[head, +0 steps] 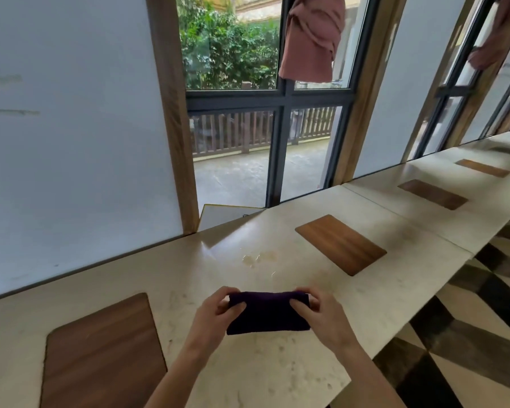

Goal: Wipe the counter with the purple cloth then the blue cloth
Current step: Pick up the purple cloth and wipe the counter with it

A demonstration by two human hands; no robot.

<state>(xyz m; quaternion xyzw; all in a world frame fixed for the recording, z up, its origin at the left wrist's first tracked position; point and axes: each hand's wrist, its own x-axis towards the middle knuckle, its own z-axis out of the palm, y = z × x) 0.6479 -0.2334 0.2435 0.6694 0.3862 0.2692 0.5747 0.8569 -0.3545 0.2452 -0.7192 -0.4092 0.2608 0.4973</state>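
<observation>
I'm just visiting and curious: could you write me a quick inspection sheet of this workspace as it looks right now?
Surface: pale stone counter with a wet-looking smear beyond the hands.
Job's things: purple cloth, folded, held above the counter; blue cloth not seen.
Clutter: nothing loose seen; wooden panels lie along the top.
Grippers: left hand and right hand each pinch one end of the cloth.
Cables: nothing seen.
Surroundings: window onto a patio with a railing, pink garment hanging, chequered floor.
</observation>
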